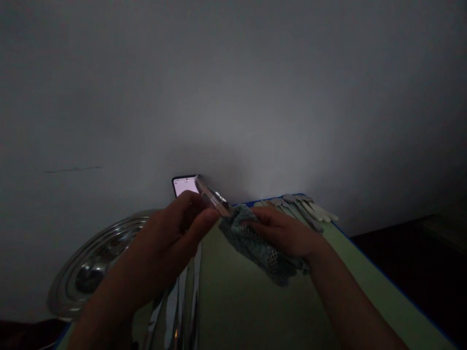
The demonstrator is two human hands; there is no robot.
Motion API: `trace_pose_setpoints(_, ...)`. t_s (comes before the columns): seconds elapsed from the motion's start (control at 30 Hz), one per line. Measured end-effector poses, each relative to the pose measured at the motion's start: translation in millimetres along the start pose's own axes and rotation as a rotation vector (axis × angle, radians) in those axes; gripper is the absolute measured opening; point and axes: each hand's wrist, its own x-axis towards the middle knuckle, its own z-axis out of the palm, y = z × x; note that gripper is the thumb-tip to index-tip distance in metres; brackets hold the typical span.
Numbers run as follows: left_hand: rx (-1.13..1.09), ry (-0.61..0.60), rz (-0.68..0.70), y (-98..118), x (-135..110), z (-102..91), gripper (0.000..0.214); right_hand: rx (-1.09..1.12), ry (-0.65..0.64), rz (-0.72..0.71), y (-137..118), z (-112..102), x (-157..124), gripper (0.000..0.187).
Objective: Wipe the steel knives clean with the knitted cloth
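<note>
My left hand [171, 238] is closed, its thumb and fingers pinching a shiny metal piece of cutlery [215, 198] held up above the table. Its broad, flat end points up and to the left; blur hides its exact kind. A crumpled grey-green cloth [251, 248] with a checked patch is gripped in my right hand [280, 231]. The cloth wraps round the lower end of the cutlery, which is hidden in its folds. Below my left hand, several table knives [177, 301] lie side by side on the table.
A round steel tray [65, 287] stands at the left, by the wall. A phone [185, 186] with a lit screen leans against the wall. Several spoons [290, 198] and white-handled cutlery [321, 211] lie at the back right. The green table [233, 311] has a blue edge.
</note>
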Motion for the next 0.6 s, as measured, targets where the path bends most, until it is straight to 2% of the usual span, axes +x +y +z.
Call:
trace_pose_setpoints(0.1, -0.032, -0.032, 0.029, 3.0, -2.8, -1.2, 0.032, -0.215, -0.148, 0.028, -10.4, -6.0, -7.4, 0.025)
trace_pose_setpoints(0.23, -0.148, -0.049, 0.133, 5.9, -7.1, -3.2, 0.035, -0.345, -0.208, 0.062, -22.4, -8.9, -13.1, 0.025)
trace_pose_setpoints(0.37, -0.157, 0.146, 0.066, 0.2, -8.9, -9.5, 0.036, -0.494, -0.156, 0.135, -33.3, -20.4, -25.4, 0.024)
trace_pose_setpoints(0.43, -0.149, 0.182, 0.027, -7.7, -8.5, -14.2, 0.037, -0.526, -0.121, 0.177, -36.2, -30.8, -34.2, 0.025)
trace_pose_setpoints(0.5, -0.151, 0.085, 0.036, -17.1, -7.9, -18.5, 0.036, -0.548, -0.099, 0.228, -36.8, -41.0, -42.4, 0.026)
trace_pose_setpoints(0.6, -0.119, -0.168, 0.003, -28.3, -8.8, -21.2, 0.027, -0.618, -0.074, 0.298, -35.7, -50.0, -50.7, 0.027)
